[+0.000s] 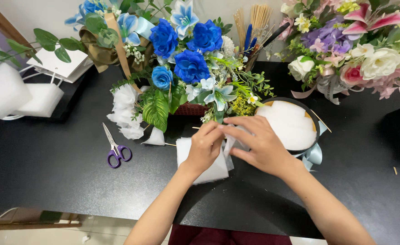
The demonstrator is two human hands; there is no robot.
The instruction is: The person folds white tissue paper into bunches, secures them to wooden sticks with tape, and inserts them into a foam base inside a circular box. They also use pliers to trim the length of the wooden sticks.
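Both the left hand [205,146] and the right hand [259,144] pinch a small white foam piece [230,144] between them. Under the left hand, a white foam sheet [209,171] lies on the black counter [59,168]. Purple-handled scissors [115,149] rest well left of it.

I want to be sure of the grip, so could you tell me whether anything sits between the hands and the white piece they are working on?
Nothing visible does. The left hand and right hand both pinch the white piece directly, above the white foam block on the black table.
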